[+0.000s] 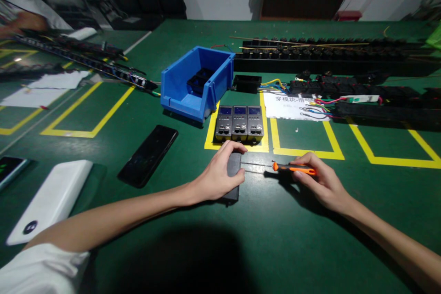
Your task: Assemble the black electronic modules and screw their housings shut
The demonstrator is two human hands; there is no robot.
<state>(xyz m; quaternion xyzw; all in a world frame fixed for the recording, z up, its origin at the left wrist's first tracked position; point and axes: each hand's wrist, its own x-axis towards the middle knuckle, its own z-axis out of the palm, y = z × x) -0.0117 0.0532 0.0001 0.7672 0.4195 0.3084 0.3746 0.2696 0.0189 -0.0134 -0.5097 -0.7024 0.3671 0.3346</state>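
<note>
My left hand (220, 172) is closed around a small black box-shaped module (234, 165) lying on the green table, thumb and fingers on its sides. My right hand (320, 179) grips the orange and black handle of a screwdriver (294, 168). Its thin shaft points left, and the tip reaches the module's right side; whether it sits in a screw I cannot tell. Just beyond my left hand, three black modules with small screens (240, 121) stand side by side inside a yellow taped rectangle.
A blue bin (193, 87) holding black parts stands behind left. A black phone (148, 156) and a white power bank (50, 200) lie left. Black strips with loose wires (372, 110) and a paper sheet (292, 106) are right. Another person's arm (25, 23) is far left.
</note>
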